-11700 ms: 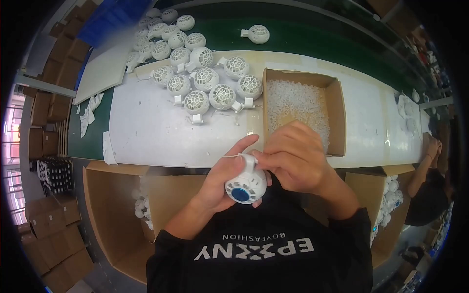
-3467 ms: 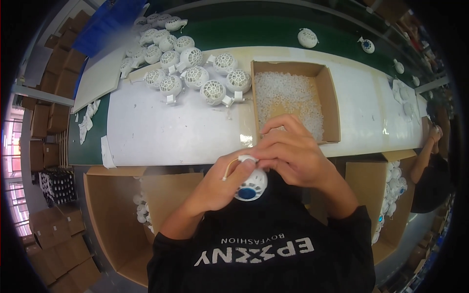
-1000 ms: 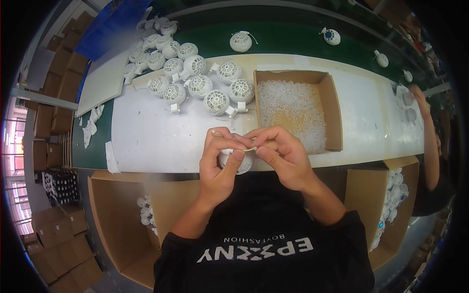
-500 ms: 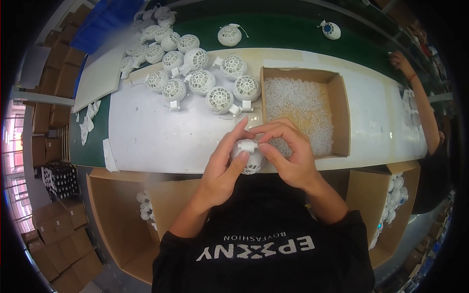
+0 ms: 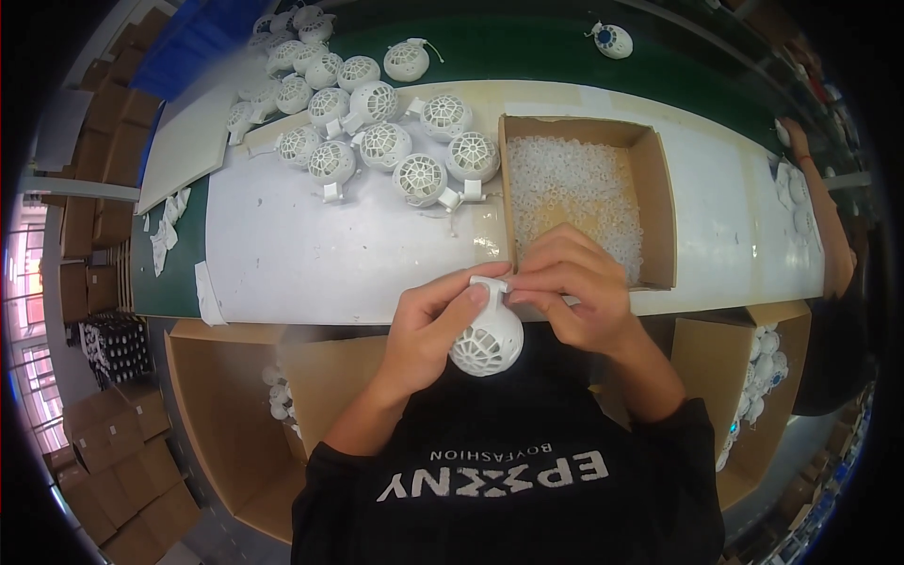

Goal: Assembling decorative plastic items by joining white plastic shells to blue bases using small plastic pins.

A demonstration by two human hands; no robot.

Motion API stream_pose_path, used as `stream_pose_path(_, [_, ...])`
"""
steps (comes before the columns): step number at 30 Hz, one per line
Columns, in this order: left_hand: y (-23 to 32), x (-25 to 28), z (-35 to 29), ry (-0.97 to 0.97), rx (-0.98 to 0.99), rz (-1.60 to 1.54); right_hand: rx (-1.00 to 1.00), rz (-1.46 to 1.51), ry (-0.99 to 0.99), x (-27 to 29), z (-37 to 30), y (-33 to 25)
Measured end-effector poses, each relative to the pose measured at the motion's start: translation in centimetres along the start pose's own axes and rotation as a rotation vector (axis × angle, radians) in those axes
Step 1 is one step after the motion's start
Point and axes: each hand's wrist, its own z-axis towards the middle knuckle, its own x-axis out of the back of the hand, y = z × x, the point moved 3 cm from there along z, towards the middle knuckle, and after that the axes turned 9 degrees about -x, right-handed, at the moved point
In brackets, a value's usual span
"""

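Note:
A white ball-shaped housing with a lattice grille [image 5: 487,349] is held in front of my chest, its short neck and crosspiece pointing away from me. My left hand [image 5: 426,325] closes round the neck from the left, with its thumb on top. On the other side, my right hand [image 5: 579,292] pinches at the crosspiece's right end. Whatever lies between those fingertips is too small to make out. Just beyond my right hand stands an open cardboard box [image 5: 667,202] with many small clear plastic pieces [image 5: 570,184] inside.
Several similar white housings [image 5: 384,145] cluster on the white tabletop [image 5: 330,254] at the far left. Another housing [image 5: 614,40] sits on the green belt [image 5: 527,56]. Open cartons [image 5: 226,424] flank me below the table edge. A co-worker's arm [image 5: 831,221] is at far right.
The housing has tipped, its ball now nearer my body and its grille showing. My right hand has shifted right. Housings on the belt moved left, and the co-worker's hand moved right.

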Motion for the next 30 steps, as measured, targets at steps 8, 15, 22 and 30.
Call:
stream_pose_path(8, [-0.9, -0.9, -0.4, -0.021, 0.088, -0.042, 0.332, -0.344, -0.08, 1.3, 0.6, -2.3])
stream_pose_path(15, [0.6, 0.2, -2.1, -0.003, -0.24, 0.437, 0.324, -0.376, -0.078, -0.5, 0.2, -2.0])
stream_pose_path(22, [5.5, 11.7, -15.6, 0.771, -0.152, 0.606, -0.089, -0.448, -0.112, 1.0, -0.3, 1.7])
stream_pose_path(30, [7.4, 13.0, -17.8, 0.774, -0.009, 1.452, -0.568, -0.759, -0.264, 1.9, -1.3, 4.9])
